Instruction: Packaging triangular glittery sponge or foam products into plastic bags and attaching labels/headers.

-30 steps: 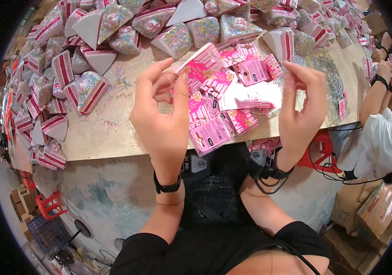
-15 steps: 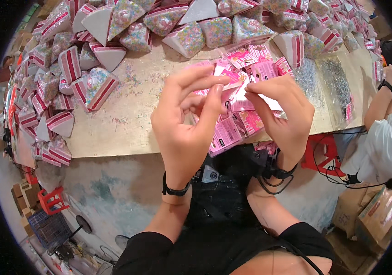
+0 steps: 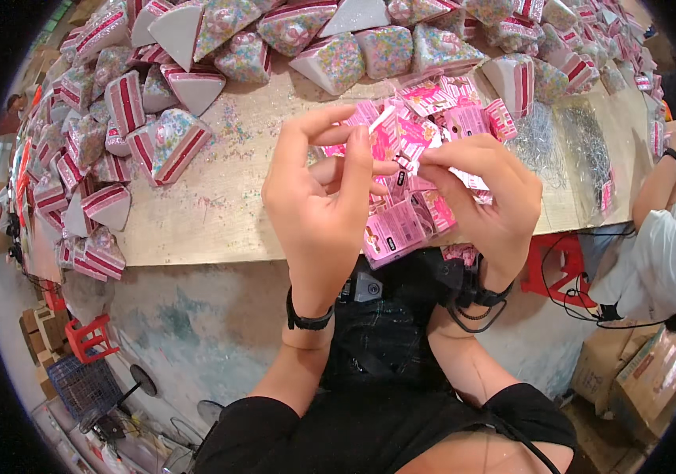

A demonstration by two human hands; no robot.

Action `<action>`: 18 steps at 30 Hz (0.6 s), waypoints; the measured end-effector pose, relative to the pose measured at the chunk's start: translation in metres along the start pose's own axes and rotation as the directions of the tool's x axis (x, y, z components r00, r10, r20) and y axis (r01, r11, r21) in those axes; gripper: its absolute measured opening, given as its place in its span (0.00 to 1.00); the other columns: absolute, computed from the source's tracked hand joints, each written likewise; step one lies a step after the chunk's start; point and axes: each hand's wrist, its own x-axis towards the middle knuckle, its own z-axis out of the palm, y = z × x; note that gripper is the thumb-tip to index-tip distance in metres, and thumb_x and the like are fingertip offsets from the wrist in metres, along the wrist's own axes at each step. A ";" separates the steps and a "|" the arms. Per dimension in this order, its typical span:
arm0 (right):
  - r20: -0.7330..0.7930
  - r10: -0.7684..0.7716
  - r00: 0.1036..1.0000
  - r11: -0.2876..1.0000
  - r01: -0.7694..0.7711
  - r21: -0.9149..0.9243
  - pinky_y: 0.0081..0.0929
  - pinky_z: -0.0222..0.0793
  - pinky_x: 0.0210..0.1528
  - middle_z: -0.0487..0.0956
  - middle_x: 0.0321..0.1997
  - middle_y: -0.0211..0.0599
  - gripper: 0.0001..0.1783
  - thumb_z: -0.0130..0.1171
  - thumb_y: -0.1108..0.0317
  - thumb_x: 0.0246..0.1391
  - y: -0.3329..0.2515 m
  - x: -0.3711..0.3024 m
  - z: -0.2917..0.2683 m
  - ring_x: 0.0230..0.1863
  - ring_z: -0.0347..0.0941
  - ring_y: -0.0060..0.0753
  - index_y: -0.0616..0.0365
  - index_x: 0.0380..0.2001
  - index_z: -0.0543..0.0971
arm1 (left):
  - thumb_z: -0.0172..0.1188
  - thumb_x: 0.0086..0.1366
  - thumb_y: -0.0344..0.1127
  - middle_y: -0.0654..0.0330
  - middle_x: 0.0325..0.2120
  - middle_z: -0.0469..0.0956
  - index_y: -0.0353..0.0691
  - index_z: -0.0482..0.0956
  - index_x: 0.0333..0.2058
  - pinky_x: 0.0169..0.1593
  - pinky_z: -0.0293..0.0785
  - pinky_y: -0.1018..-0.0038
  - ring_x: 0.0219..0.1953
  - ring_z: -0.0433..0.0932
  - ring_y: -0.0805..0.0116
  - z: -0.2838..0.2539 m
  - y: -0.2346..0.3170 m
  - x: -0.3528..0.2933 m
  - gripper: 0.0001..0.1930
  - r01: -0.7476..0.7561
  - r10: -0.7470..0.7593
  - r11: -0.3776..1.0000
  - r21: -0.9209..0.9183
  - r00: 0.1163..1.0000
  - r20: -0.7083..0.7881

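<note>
Both of my hands are raised over a pile of pink printed cards (image 3: 395, 231) at the table's front edge. My left hand (image 3: 318, 197) has thumb and index finger pinched around a pink card (image 3: 385, 133), which is seen nearly edge-on with a white rim. Its other fingers curl beneath the card. Close by on the right, my right hand (image 3: 496, 189) is closed in a pinch, thumb against index finger. Whatever lies between those right fingertips is too small to make out against the pink cards behind.
Cake-slice-shaped pieces (image 3: 318, 63) with sprinkles heap along the table's back and left. Thin silvery wires (image 3: 587, 150) lie at the right. Loose sprinkles dot the wooden tabletop (image 3: 227, 213). A person in white (image 3: 642, 257) sits far right near a red stool (image 3: 555, 265).
The card in my left hand has tipped from lying across between the hands to standing more upright. My right fingertips have drawn slightly lower and away from it.
</note>
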 end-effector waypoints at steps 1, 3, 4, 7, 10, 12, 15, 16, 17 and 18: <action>0.011 0.000 1.000 1.000 0.000 -0.017 0.27 0.74 0.31 0.80 0.29 0.40 0.14 0.68 0.82 0.41 0.002 0.000 0.000 0.30 0.78 0.36 0.62 0.35 0.81 | 0.55 0.68 0.25 0.54 0.37 0.74 0.28 0.70 0.48 0.26 0.77 0.80 0.30 0.84 0.62 0.000 -0.001 0.000 0.12 0.011 -0.011 1.000 -0.012 1.000 0.002; 0.031 -0.007 1.000 0.999 0.009 -0.051 0.27 0.74 0.31 0.80 0.30 0.40 0.13 0.67 0.82 0.42 0.005 0.002 -0.002 0.30 0.78 0.35 0.62 0.35 0.81 | 0.55 0.68 0.25 0.55 0.36 0.73 0.29 0.68 0.49 0.26 0.78 0.80 0.30 0.84 0.61 0.002 0.002 -0.001 0.12 0.014 -0.014 0.999 -0.045 1.000 0.014; 0.034 0.001 0.999 0.999 0.001 -0.049 0.27 0.73 0.31 0.80 0.31 0.40 0.13 0.67 0.82 0.42 0.003 0.002 -0.003 0.30 0.78 0.35 0.62 0.35 0.81 | 0.54 0.68 0.24 0.55 0.36 0.72 0.29 0.67 0.49 0.26 0.78 0.79 0.29 0.84 0.61 0.003 0.004 -0.002 0.13 0.012 -0.011 0.998 -0.062 1.000 0.020; 0.041 0.012 0.999 0.998 -0.009 -0.057 0.27 0.73 0.31 0.80 0.31 0.39 0.12 0.67 0.81 0.42 0.002 0.001 -0.002 0.29 0.77 0.36 0.61 0.34 0.81 | 0.54 0.67 0.23 0.55 0.34 0.72 0.29 0.66 0.49 0.27 0.79 0.79 0.30 0.84 0.61 0.005 0.000 -0.005 0.13 0.025 -0.024 0.998 -0.051 1.000 0.009; 0.045 0.001 0.999 0.996 0.003 -0.092 0.28 0.73 0.30 0.80 0.30 0.39 0.12 0.67 0.80 0.42 0.007 0.001 -0.005 0.29 0.77 0.38 0.60 0.34 0.81 | 0.55 0.66 0.22 0.55 0.33 0.72 0.29 0.65 0.48 0.27 0.79 0.78 0.31 0.84 0.60 0.006 -0.008 -0.001 0.13 -0.008 0.009 1.000 -0.019 0.999 0.050; 0.054 0.013 0.998 0.995 -0.008 -0.095 0.29 0.73 0.30 0.80 0.29 0.40 0.12 0.67 0.80 0.42 0.008 -0.003 -0.004 0.29 0.77 0.39 0.60 0.33 0.81 | 0.56 0.65 0.21 0.57 0.32 0.72 0.30 0.66 0.47 0.30 0.78 0.79 0.33 0.83 0.65 0.006 -0.005 -0.004 0.13 -0.008 0.014 0.997 -0.078 0.997 0.074; 0.033 -0.024 0.999 0.991 0.028 -0.127 0.29 0.73 0.30 0.80 0.29 0.40 0.11 0.68 0.79 0.42 0.011 -0.001 -0.003 0.29 0.77 0.39 0.60 0.33 0.81 | 0.57 0.64 0.19 0.60 0.32 0.73 0.32 0.69 0.47 0.34 0.76 0.81 0.36 0.81 0.71 0.004 -0.007 -0.003 0.13 -0.075 0.067 0.996 0.051 0.988 0.136; 0.034 -0.014 0.999 0.993 0.018 -0.119 0.29 0.73 0.31 0.80 0.29 0.40 0.11 0.68 0.79 0.42 0.011 -0.002 -0.003 0.29 0.77 0.40 0.60 0.33 0.81 | 0.58 0.63 0.19 0.61 0.32 0.73 0.32 0.70 0.47 0.36 0.75 0.82 0.37 0.80 0.74 0.003 -0.008 -0.003 0.14 -0.108 0.086 0.986 0.129 0.983 0.164; 0.035 -0.004 0.999 0.994 0.007 -0.111 0.29 0.73 0.31 0.80 0.29 0.40 0.11 0.68 0.79 0.42 0.010 -0.003 -0.002 0.29 0.77 0.40 0.60 0.33 0.81 | 0.58 0.64 0.19 0.61 0.32 0.74 0.32 0.71 0.47 0.37 0.74 0.82 0.37 0.79 0.75 0.003 -0.007 -0.004 0.14 -0.112 0.091 0.986 0.128 0.983 0.158; 0.036 0.004 0.999 0.995 0.000 -0.103 0.29 0.73 0.31 0.80 0.29 0.40 0.11 0.68 0.79 0.42 0.010 -0.003 -0.002 0.29 0.77 0.40 0.60 0.32 0.81 | 0.58 0.64 0.20 0.62 0.33 0.75 0.33 0.71 0.48 0.38 0.73 0.83 0.38 0.78 0.76 0.004 -0.006 -0.004 0.14 -0.117 0.098 0.985 0.124 0.984 0.151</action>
